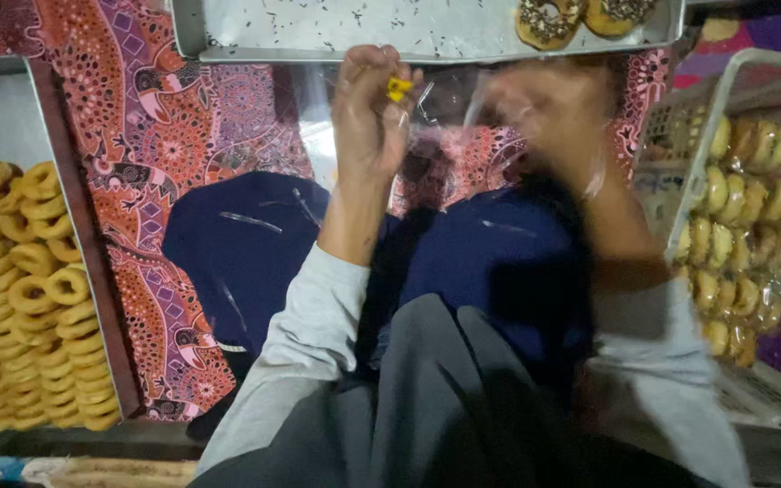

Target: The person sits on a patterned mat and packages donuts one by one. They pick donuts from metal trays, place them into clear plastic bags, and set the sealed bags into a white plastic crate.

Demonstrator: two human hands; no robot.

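L hand [368, 113], centre-top of frame, pinches small yellow clip [399, 88] at clear plastic bag [449, 99]. R hand [549, 113] blurred beside it, grip can't tell. Metal tray [336, 36] just above.

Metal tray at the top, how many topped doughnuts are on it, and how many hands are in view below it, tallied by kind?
Topped doughnuts on the metal tray: 2
Hands: 2, left hand, right hand
Total: 4

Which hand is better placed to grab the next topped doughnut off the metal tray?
Probably right: the right hand sits just below the topped doughnuts, while the left hand pinches a small yellow piece.
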